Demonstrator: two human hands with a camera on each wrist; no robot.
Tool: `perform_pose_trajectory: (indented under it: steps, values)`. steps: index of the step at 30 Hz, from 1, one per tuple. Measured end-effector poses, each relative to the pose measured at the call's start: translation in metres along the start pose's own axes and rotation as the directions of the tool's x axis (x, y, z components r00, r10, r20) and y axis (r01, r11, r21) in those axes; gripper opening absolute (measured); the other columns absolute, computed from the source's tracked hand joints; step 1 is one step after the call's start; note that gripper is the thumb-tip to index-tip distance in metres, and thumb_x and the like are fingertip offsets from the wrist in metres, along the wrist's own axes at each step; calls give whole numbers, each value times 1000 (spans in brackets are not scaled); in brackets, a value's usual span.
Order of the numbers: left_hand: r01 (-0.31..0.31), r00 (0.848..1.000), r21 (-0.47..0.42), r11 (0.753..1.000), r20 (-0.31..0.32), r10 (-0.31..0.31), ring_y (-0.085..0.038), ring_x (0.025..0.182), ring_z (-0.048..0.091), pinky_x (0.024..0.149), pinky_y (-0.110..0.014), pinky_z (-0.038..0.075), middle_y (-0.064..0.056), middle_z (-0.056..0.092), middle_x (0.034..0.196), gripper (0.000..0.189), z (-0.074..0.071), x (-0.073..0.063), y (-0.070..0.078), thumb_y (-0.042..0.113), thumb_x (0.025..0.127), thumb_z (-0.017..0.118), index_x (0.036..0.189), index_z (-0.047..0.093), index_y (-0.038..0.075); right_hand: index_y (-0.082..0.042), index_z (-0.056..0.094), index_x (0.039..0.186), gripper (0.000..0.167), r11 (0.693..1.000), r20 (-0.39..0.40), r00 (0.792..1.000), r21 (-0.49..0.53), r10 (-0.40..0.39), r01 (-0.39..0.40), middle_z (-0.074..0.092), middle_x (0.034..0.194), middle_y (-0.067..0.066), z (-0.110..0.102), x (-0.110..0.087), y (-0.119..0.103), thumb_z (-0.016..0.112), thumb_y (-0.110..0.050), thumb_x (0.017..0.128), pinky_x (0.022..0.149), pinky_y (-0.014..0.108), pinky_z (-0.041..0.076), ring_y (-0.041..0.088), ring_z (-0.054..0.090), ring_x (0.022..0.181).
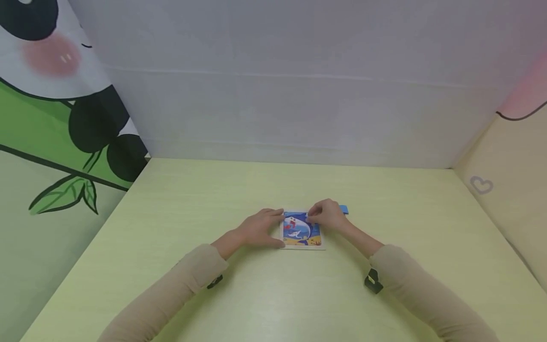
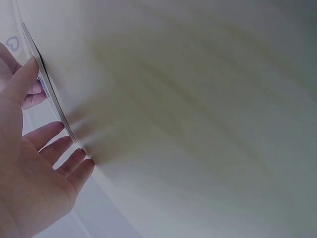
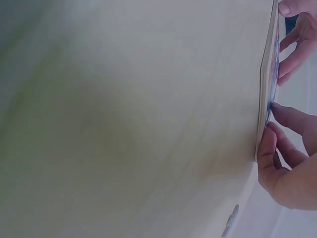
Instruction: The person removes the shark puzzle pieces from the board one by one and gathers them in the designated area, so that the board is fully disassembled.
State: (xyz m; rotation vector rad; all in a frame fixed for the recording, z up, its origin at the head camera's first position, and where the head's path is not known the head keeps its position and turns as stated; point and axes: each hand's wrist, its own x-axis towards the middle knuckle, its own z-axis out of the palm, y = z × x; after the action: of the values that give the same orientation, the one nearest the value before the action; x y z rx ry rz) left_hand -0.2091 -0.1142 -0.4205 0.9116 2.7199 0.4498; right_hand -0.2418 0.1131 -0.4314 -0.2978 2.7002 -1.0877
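Across the picture board (image 1: 297, 230), hands (image 1: 260, 228) (image 1: 329, 215) face each other.

We've got a pale yellow-green tabletop (image 1: 201, 190) running back to a far wall (image 1: 299, 114), plain grey-white with horizontal creases (image 1: 299, 76). Left wall (image 1: 25, 237) is pale green, printed with a big cartoon face (image 1: 85, 78) at the far end: white, pink cheek, black eye. Below it we see black rounded shapes (image 1: 91, 123), a green band (image 1: 30, 118) and a leafy sprig (image 1: 64, 194). Right wall (image 1: 504, 152): beige, small lilac-grey heart (image 1: 481, 185), pink patch (image 1: 530, 80) higher up, edged by a black line (image 1: 513, 119). Light's soft; we get blurry shadows on the tabletop.
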Motion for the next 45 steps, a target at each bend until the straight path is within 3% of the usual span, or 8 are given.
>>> perform_pose_trajectory:
  steps: [11,26,34,39,45]
  values:
    - [8,1000,0,1000,1,-8,-31,130,30,103,-45,31,-9,34,143,75,1,2,1,45,76,68,134,43,5,-2,69,84,17,1000,-1,1000,-3,24,-24,65,75,4,1,1,-3,74,-14,74,57,22,46,14,56,66]
    - [29,1000,10,1000,0,-29,-32,130,30,103,-46,31,-9,34,144,77,1,1,4,46,75,69,134,42,5,-2,67,83,18,999,-67,998,34,8,-6,65,75,5,4,-1,-3,76,-13,72,60,23,48,14,57,67]
    - [27,1000,13,1000,0,-27,-31,130,30,103,-46,31,-9,35,143,76,2,2,3,45,75,68,135,42,5,-4,66,99,27,999,-19,1000,44,1,0,64,80,4,5,1,-2,73,-13,75,62,24,48,15,57,72]
    - [-8,1000,14,1000,-13,8,-34,128,33,102,-46,32,-10,38,141,72,3,2,3,44,76,68,131,46,5,-6,67,97,23,1000,5,1000,0,-22,22,61,77,2,5,3,-2,72,-15,77,61,23,44,14,54,70]
    - [-26,999,20,999,-22,26,-34,126,35,100,-45,34,-11,39,140,69,3,2,3,43,75,69,129,49,4,-4,66,96,21,999,9,999,-12,-47,47,62,79,3,5,3,-5,71,-12,77,65,25,47,14,56,72]
